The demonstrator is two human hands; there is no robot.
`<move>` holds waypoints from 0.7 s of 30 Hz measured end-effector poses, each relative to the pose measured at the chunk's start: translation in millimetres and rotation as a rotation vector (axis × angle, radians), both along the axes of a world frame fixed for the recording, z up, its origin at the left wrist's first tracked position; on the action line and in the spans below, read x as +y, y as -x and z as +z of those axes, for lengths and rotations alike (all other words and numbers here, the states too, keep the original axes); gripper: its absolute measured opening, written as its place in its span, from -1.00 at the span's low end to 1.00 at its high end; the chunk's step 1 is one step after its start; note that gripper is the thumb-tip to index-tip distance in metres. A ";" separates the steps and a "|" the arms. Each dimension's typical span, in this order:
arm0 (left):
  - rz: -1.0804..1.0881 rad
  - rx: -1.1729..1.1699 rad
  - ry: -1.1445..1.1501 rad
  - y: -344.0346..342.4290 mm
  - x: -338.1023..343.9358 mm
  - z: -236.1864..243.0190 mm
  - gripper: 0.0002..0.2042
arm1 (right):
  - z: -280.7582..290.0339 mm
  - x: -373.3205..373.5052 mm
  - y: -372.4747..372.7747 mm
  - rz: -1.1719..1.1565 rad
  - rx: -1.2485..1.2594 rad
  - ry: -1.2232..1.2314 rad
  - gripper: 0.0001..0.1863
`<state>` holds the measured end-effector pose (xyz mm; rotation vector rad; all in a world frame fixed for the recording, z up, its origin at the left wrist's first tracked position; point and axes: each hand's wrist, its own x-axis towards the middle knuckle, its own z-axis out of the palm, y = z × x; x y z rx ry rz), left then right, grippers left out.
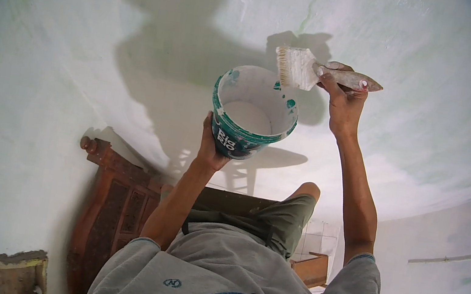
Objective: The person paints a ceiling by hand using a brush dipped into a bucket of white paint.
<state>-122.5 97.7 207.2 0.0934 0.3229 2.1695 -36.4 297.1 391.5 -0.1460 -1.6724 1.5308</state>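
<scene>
The left hand (209, 146) cradled the paint bucket (247, 148); the right hand (344, 99) gripped the brush (297, 69) near its rim (between dip and stroke, I judged), the next move calling for a level bucket.

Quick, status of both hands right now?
Left hand: holding the green paint bucket low on its side.
Right hand: closed on the handle of the wide paintbrush.
</scene>
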 end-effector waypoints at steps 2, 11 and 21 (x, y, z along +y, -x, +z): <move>0.010 0.032 0.005 3.8 5.7 -2.9 -0.36 | 6.7 9.8 5.0 -0.063 -0.055 -0.161 -0.75; 0.016 0.023 -0.004 -2.2 0.9 4.5 -0.35 | 45.4 39.7 21.3 -0.453 0.213 -0.997 -0.87; 0.176 -0.111 0.152 -23.5 -86.0 -40.0 -0.37 | -53.5 8.6 -13.3 -0.367 0.146 -0.928 -0.90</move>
